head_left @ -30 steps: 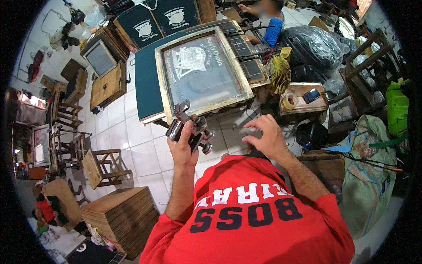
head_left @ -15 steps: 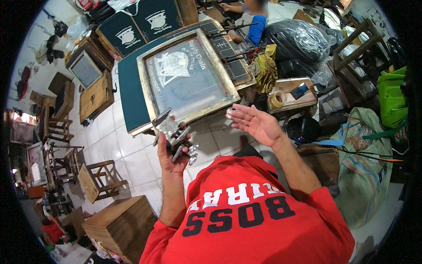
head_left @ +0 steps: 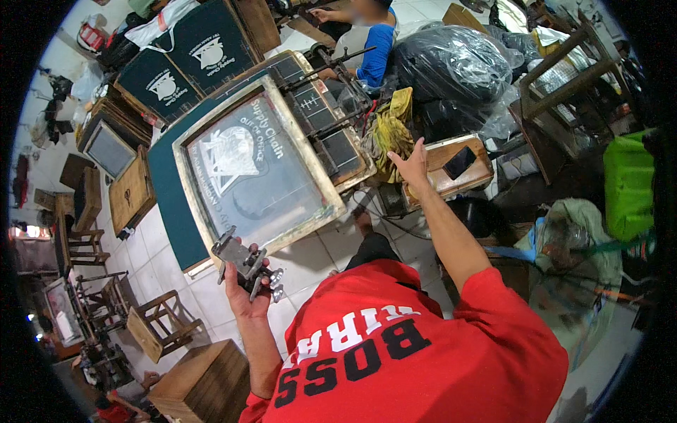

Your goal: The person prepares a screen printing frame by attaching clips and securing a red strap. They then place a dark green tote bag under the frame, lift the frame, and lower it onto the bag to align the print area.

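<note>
My left hand (head_left: 247, 299) is closed around metal hinge clamps (head_left: 245, 264) with shiny screw knobs. It holds them just off the near left corner of a wood-framed printing screen (head_left: 271, 180). That screen, with a white print design in its mesh, lies on a dark green board (head_left: 168, 190). My right hand (head_left: 412, 169) is stretched over the left end of a small wooden stool (head_left: 474, 146), thumb and fingers apart. A black phone (head_left: 460, 162) lies on that stool. The tape roll is out of sight, with my right hand over its earlier place.
Yellow gloves or cloth (head_left: 391, 134) hang beside the stool. A metal-armed printing rig (head_left: 331, 70) stands beyond the screen, and a person in blue sleeves (head_left: 377, 53) sits behind it. Black plastic bags (head_left: 451, 67) are piled at the right. A wooden box (head_left: 204, 381) and stool (head_left: 151, 331) stand left.
My right hand has moved from beside the screen to over the stool, covering the tape roll's spot. My left hand still holds the clamps, now turned somewhat. The whole view has shifted.
</note>
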A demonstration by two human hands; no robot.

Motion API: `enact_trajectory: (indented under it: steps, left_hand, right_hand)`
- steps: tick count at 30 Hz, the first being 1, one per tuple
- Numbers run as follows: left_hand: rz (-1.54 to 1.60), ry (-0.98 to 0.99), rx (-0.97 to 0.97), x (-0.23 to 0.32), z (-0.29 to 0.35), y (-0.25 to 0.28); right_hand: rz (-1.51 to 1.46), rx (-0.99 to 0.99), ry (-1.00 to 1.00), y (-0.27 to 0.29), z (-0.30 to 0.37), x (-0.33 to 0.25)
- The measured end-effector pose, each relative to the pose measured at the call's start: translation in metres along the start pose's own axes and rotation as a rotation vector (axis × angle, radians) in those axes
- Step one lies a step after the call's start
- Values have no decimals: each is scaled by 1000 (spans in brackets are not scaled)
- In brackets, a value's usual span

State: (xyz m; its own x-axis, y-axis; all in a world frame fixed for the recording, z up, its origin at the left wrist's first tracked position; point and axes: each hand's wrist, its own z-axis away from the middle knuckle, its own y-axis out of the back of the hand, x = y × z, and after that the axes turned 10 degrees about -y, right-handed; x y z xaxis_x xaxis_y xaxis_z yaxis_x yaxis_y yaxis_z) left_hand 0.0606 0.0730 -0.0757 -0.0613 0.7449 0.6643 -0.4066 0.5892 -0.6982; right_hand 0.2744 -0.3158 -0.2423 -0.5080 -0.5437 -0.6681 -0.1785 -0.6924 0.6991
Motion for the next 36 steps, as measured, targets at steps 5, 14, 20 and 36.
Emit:
enact_trajectory:
  steps: [5, 14, 20, 36]
  left_hand:
    - [-91, -16, 121, -22, -47, -49]
    - [-116, 16, 159, -57, -102, -90]
    - [-121, 83, 195, -56, -115, -97]
    - [-107, 234, 339, -66, -112, -63]
  right_hand:
    - [80, -255, -25, 4, -52, 20]
    - [-37, -188, -138, -6, -56, 61]
    - [110, -135, -111, -5, -63, 48]
    - [426, -370, 405, 34, 34, -87]
